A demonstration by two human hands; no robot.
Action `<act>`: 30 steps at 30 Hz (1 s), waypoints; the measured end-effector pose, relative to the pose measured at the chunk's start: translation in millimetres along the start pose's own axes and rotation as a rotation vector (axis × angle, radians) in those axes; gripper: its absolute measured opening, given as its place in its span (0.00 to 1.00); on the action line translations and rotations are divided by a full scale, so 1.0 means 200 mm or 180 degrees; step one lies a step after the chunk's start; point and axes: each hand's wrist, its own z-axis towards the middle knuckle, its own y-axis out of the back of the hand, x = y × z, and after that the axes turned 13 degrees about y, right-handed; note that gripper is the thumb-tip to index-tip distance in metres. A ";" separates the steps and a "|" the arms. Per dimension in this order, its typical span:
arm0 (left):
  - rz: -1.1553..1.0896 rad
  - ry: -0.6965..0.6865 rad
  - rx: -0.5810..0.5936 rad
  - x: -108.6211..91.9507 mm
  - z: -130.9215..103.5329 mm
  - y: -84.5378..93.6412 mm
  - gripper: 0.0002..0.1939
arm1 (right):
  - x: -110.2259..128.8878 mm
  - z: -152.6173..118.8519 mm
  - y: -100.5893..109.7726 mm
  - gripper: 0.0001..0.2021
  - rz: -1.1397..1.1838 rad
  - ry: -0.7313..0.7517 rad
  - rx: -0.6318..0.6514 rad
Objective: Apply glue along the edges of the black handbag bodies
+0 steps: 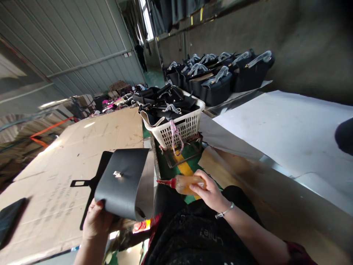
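My left hand [96,220] grips the near left edge of a black leather bag panel [124,184], its thumb on top. The panel curves over, showing a pale underside at its right end, and a small metal clasp [118,174] sits on its face. A flat black piece with a slotted tab [80,183] sticks out behind it to the left. In my right hand [207,191] is a squeeze bottle [187,184] of amber liquid. Its red nozzle points left, a short gap away from the panel's right end.
A white plastic basket [179,130] full of black bag pieces stands ahead on a metal frame. Flat cardboard [57,176] covers the left table. Several finished black bags [217,86] stand at the back right, beside a white sheet [292,125]. A dark piece [11,217] lies far left.
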 end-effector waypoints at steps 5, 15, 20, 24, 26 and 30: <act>-0.0017 0.0069 -0.0188 0.00 0.00 0.01 0.26 | -0.04 0.09 -0.03 0.07 -0.0094 -0.0008 0.0220; 0.0050 0.0408 -0.0616 -0.03 -0.06 -0.07 0.33 | -0.14 0.19 -0.07 0.06 -0.0159 0.0310 0.0318; 0.0063 0.0389 -0.0708 -0.04 -0.07 -0.10 0.32 | -0.19 0.23 -0.09 0.06 -0.0164 0.0393 0.0271; 0.0164 0.0431 -0.0747 -0.05 -0.08 -0.11 0.35 | -0.21 0.26 -0.10 0.07 -0.0213 0.0291 0.0138; 0.0181 0.0389 -0.0737 -0.05 -0.08 -0.10 0.37 | -0.22 0.28 -0.10 0.08 -0.0165 0.0210 0.0116; 0.0121 0.0378 -0.0679 -0.04 -0.06 -0.09 0.38 | -0.24 0.31 -0.12 0.10 0.0029 0.0003 0.0162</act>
